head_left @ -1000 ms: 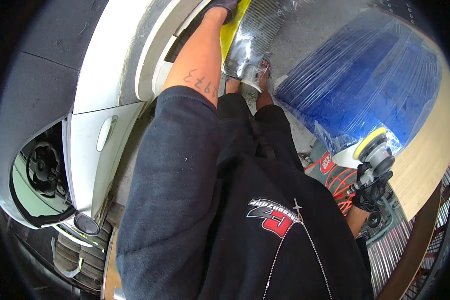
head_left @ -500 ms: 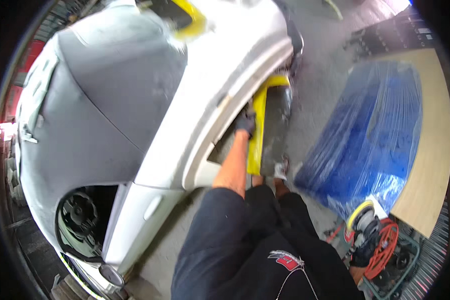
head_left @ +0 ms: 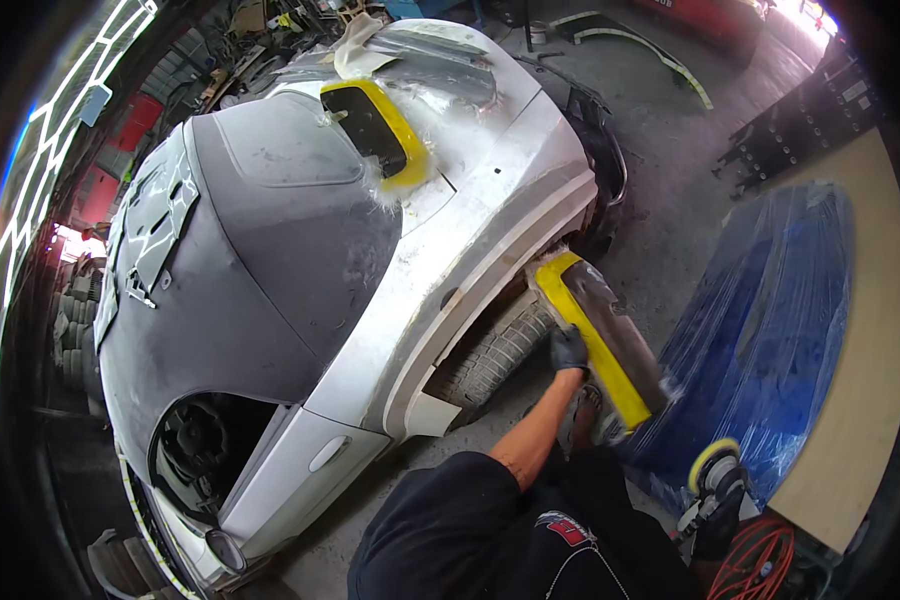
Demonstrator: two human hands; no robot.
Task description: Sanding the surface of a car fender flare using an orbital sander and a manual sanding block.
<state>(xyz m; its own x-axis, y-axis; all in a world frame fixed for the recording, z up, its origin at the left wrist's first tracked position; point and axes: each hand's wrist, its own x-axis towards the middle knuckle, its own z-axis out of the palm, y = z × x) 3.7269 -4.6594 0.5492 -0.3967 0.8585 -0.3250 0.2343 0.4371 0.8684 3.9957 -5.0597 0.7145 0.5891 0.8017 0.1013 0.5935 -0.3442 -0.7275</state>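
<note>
The black-gloved left hand (head_left: 569, 350) has its fingers clamped on the yellow border (head_left: 598, 350) of a flat, dark panel (head_left: 625, 330) (its weave, possibly carbon fibre, is hard to make out). It is beside the treaded tyre (head_left: 498, 352), long axis slanting from the wheel arch (head_left: 470, 275) toward lower right. The gloved right hand (head_left: 718, 522) curls its fingers round a round-padded sander (head_left: 717, 467).

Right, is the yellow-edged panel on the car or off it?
Off: the left hand holds the panel by its yellow edge, lower end angled away from the car.
</note>
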